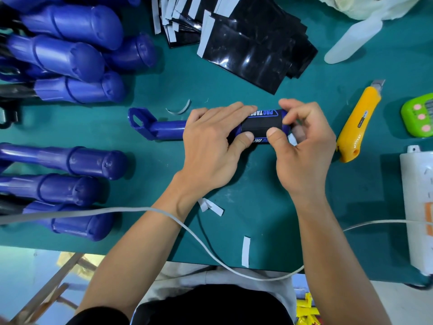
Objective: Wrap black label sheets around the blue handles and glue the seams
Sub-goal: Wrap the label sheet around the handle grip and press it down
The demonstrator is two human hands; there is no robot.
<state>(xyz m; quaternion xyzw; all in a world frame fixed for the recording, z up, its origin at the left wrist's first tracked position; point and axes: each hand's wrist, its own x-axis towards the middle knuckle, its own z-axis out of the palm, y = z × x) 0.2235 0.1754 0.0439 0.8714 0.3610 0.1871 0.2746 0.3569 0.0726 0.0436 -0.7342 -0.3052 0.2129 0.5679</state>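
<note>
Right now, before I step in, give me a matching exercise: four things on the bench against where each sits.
Things
1. yellow utility knife
2. black label sheets
3. blue handle
4. green gadget

Places
A. gripped between left hand and right hand
B. far right edge of view
C. just right of the right hand
D. stacked beyond the hands

Pairs: 1-C, 2-D, 3-A, 4-B
</note>
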